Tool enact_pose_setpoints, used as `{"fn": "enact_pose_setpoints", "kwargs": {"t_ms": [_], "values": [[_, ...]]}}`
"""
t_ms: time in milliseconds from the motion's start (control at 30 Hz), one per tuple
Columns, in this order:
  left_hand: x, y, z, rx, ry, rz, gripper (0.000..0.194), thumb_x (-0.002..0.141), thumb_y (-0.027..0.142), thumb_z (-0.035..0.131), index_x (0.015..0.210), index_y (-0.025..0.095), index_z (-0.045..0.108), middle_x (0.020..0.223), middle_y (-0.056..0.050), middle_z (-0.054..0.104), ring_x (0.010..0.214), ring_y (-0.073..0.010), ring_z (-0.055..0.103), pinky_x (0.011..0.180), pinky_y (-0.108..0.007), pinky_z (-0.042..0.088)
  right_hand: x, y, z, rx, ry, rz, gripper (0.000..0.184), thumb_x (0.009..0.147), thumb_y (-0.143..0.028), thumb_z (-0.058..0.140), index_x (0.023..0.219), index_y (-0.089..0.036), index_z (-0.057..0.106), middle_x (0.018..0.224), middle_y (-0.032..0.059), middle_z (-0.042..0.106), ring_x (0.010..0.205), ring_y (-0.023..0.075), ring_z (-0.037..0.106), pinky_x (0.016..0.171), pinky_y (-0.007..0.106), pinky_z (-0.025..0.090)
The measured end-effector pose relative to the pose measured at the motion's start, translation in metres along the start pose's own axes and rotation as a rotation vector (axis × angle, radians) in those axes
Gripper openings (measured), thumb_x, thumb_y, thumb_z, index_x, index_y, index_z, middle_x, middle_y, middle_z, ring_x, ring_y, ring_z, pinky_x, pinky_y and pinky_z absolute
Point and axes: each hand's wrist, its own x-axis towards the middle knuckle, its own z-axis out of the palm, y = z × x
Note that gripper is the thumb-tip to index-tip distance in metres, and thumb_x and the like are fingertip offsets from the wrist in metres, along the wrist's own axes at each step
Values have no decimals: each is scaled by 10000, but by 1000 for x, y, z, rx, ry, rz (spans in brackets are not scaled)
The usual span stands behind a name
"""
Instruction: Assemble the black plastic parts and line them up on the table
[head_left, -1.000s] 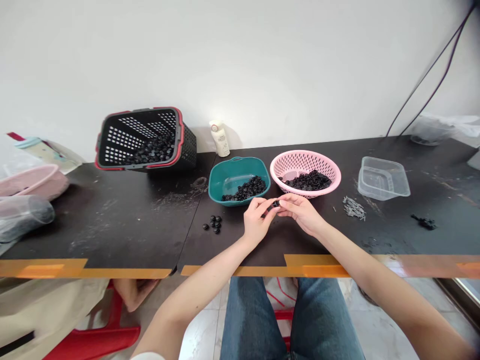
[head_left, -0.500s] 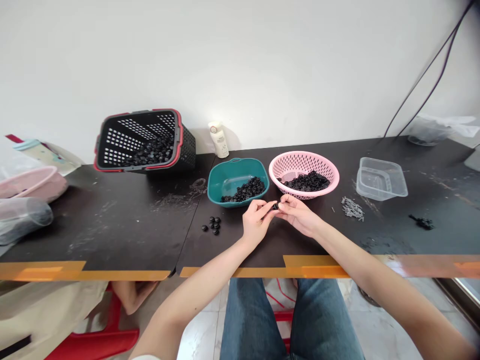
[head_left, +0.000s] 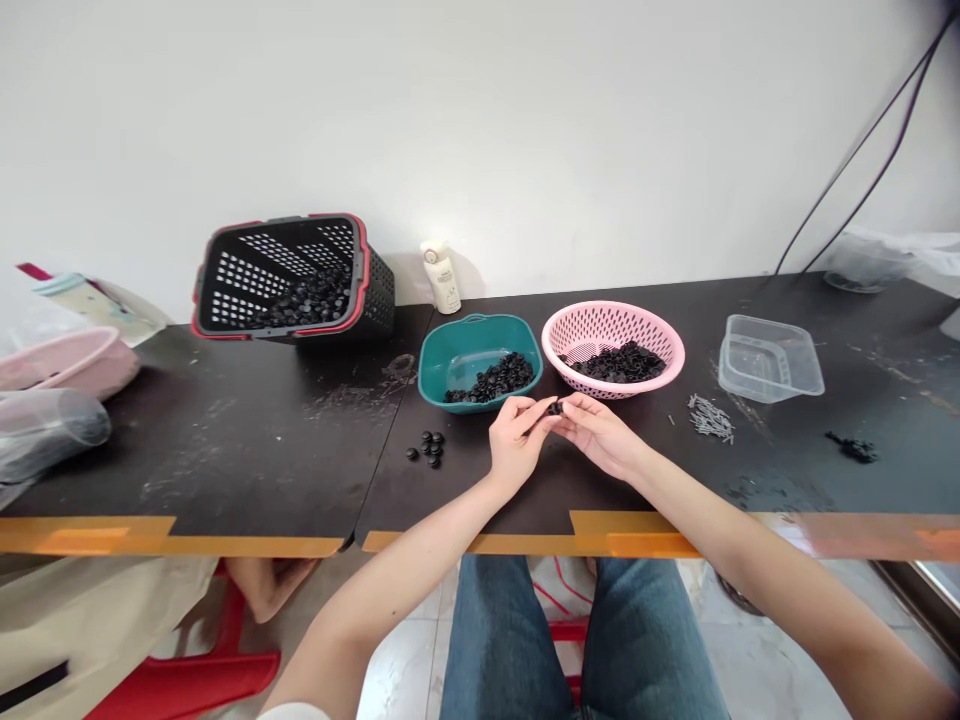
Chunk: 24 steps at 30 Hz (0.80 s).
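Observation:
Between the fingertips of both hands is a small black round part [head_left: 555,408], partly covered by the fingers. My left hand [head_left: 514,440] pinches it from the left, and my right hand [head_left: 598,432] grips it from the right. Just beyond the hands stand a teal basin [head_left: 442,350] with small black parts heaped at its right side and a pink colander [head_left: 559,330] holding black ring-like pieces. Several black round caps [head_left: 429,448] lie on the table left of my left hand. A pile of thin grey pins [head_left: 711,418] lies to the right.
A dark basket with a red rim [head_left: 366,270] leans at the back left, with black parts inside. Near it stands a white bottle [head_left: 441,280]. A clear plastic box [head_left: 771,360] and a black clump [head_left: 853,448] are on the right. Orange tape [head_left: 630,535] lines the table's front edge.
The fingers have shifted slightly around the black part, which shows a little more between them. The whole view has moved slightly; the containers and loose parts stay in place.

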Motion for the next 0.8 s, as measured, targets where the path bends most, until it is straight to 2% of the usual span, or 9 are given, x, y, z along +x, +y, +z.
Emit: {"fn": "enact_pose_setpoints", "kwargs": {"t_ms": [267, 567, 800], "values": [[-1, -2, 0, 15, -7, 4, 281, 842, 250, 621, 1119, 264, 662, 856, -13, 542, 707, -87, 509, 633, -212, 449, -1, -3, 2, -34, 9, -19, 98, 748, -280, 730, 751, -223, 651, 782, -42, 673, 801, 104, 643, 904, 301, 458], [-2, -4, -1, 52, -11, 47, 285, 840, 256, 622, 1123, 252, 659, 852, -12, 547, 684, -80, 505, 606, -203, 442, -1, -7, 2, -138, 27, -70, 168, 692, -308, 770, 719, -219, 631, 770, -37, 641, 774, 122, 625, 915, 359, 464], [-2, -5, -1, 83, -20, 75, 266, 851, 296, 605, 1103, 240, 668, 837, -16, 565, 664, -81, 510, 588, -201, 447, 2, -11, -3, -148, -18, -21, 189, 677, -294, 781, 750, -224, 622, 765, -42, 614, 783, 113, 613, 913, 339, 463]]}}
